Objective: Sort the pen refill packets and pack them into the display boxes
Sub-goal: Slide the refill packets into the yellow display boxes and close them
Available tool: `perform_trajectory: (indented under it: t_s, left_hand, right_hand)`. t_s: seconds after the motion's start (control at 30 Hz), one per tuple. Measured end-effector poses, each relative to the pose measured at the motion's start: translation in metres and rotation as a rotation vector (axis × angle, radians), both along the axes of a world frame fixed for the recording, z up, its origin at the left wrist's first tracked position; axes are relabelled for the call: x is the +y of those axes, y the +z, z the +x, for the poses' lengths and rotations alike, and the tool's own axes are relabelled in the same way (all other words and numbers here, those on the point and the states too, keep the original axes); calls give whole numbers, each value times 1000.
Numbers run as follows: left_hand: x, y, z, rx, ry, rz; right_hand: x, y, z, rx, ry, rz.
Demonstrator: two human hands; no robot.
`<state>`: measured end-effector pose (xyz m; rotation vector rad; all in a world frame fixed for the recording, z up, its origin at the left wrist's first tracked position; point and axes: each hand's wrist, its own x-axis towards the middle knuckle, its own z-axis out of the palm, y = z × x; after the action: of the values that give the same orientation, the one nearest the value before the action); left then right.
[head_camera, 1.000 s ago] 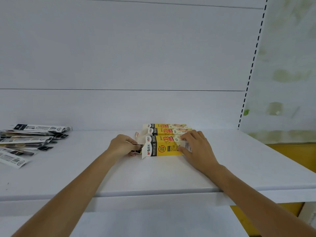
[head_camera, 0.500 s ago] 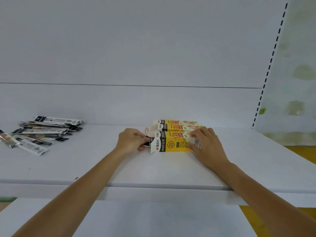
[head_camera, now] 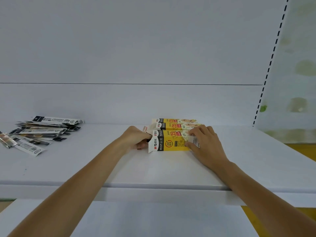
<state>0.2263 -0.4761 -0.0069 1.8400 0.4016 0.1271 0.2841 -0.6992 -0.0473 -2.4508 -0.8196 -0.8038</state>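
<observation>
- Fingers of the left hand are curled hard against the open left end of the nearest display box. The dark packet end that showed at that mouth half a second ago is now almost out of sight, so this batch looks nearly seated.
- Right hand has stayed on the box's right end, fingers bent over its top and thumb on its front, bracing it on the shelf.
- Two more display boxes lie just behind it.
- Loose refill packets sit piled at middle left, well apart, so plenty remains to pack.
- Hidden: whether the left fingers pinch anything, and how full the box is. The frame edge cuts off the leftmost packets.
</observation>
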Motion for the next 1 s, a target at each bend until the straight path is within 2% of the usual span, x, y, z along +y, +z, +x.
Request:
perform_trajectory:
  t_s: [0.27,0.4,0.43,0.53,0.57,0.67,0.83,1.0]
  left_hand:
    - [-4,-3,1,56,-88,-308]
    - [-4,-2,2,65,-133,-300]
    - [-4,-3,2,36,-97,-262]
    - [0,-11,3,-107,82,63]
    - [2,-14,2,-152,111,106]
    - [5,-19,-1,-147,77,21]
    - [1,-25,2,-185,88,22]
    - [-5,-22,-5,-159,-143,170]
  right_hand:
    - [0,0,-1,6,0,-1]
    - [0,1,-2,9,-8,-12]
    - [0,1,-2,7,-10,-11]
    - [0,1,-3,7,-11,-4]
    - [0,1,-3,5,-11,-5]
    - [0,2,-3,1,-14,-12]
    - [0,3,-4,12,-23,-19]
    - [1,2,-3,9,-24,-22]
